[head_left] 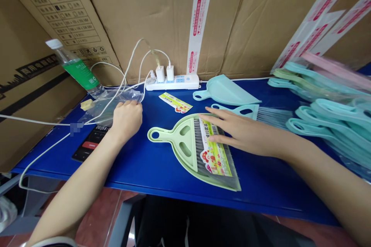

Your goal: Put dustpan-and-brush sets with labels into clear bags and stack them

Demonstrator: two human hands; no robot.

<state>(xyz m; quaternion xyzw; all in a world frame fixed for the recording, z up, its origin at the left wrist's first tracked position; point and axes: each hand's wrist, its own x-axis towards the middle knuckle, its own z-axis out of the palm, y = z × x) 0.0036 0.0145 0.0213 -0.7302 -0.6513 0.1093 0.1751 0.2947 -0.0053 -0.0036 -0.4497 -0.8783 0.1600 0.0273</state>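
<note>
A green dustpan (165, 136) lies on the blue table, its handle to the left, with a grey-bristled brush nested in it and a printed label card (216, 150) over the bristles. My right hand (232, 127) rests with spread fingers on the card and the dustpan's upper edge. At the left, my left hand (127, 117) is closed on a clear plastic bag (107, 104). Behind the green set lie a light blue dustpan (227, 90), a light blue brush (246, 111) and another label card (176, 103).
Wrapped blue, green and pink dustpan sets (333, 119) are piled at the right. A white power strip (174, 82) with cables stands along the cardboard boxes (162, 11). A bottle (81, 73) and a phone (87, 144) are at the left.
</note>
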